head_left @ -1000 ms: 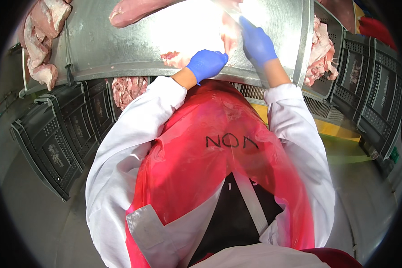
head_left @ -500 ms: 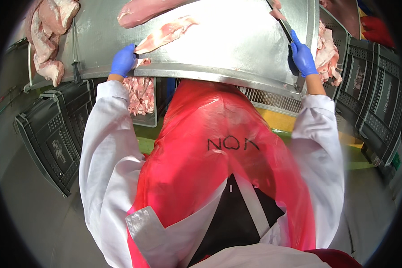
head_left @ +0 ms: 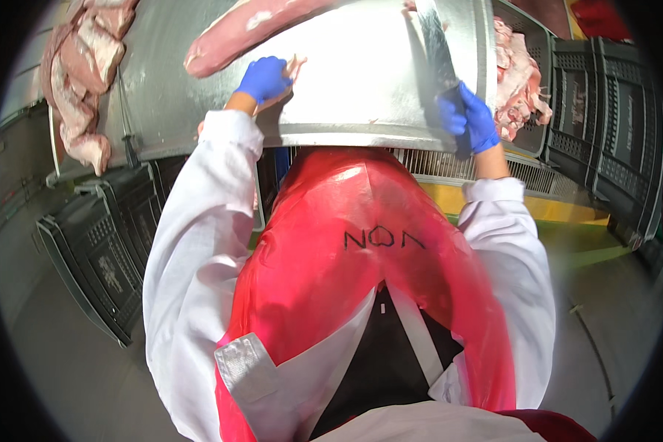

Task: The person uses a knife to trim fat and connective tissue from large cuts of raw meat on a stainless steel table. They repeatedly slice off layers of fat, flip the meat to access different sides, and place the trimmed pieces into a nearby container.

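Observation:
My blue-gloved left hand (head_left: 264, 79) is closed on a small, pale pink strip of raw meat (head_left: 295, 68) over the steel worktop (head_left: 155, 96). Just above it lies a long, smooth pink piece of meat (head_left: 225, 40). At the right side of the worktop, my blue-gloved right hand (head_left: 475, 121) grips a broad knife (head_left: 436, 44), its blade pointing away from me, with a small pink scrap (head_left: 411, 7) beside the tip.
A large folded piece of meat (head_left: 81, 88) lies at the worktop's left end. Meat trimmings (head_left: 516, 88) fill a crate on the right, beside more grey crates (head_left: 582, 125). Other crates (head_left: 88, 265) stand lower left. A red object (head_left: 597, 18) shows top right.
A second ago both hands were nearer the middle; they spread apart, then my left hand moved up and rightward with the meat strip. My right hand and knife have come slightly down and left.

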`<action>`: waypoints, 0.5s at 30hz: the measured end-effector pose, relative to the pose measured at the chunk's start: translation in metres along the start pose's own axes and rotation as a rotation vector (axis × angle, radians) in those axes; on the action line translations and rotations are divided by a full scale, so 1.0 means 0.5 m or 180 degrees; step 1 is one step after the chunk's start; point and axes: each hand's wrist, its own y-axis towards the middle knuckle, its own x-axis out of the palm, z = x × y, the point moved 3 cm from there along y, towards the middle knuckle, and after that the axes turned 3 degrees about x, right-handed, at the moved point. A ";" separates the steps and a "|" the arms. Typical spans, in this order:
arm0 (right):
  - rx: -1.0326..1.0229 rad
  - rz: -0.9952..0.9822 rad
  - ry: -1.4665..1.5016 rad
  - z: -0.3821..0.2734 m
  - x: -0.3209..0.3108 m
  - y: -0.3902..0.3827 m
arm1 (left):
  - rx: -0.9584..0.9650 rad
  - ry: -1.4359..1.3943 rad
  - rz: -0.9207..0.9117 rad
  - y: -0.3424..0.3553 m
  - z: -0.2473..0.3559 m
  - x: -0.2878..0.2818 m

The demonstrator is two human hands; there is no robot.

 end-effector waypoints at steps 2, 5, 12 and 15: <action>-0.0479 -0.0046 0.0834 0.041 0.042 -0.018 | 0.0575 0.0381 0.0636 -0.039 0.012 0.012; -0.0736 -0.0082 0.1062 0.070 0.041 -0.054 | 0.0567 -0.0585 0.0194 -0.055 0.036 -0.008; -0.1512 0.0454 0.0870 0.096 -0.020 -0.211 | 0.1760 -0.2182 0.1261 -0.112 0.278 -0.459; -0.1754 0.0231 0.0801 0.103 -0.047 -0.274 | 0.2681 -0.1609 0.1356 -0.056 0.340 -0.688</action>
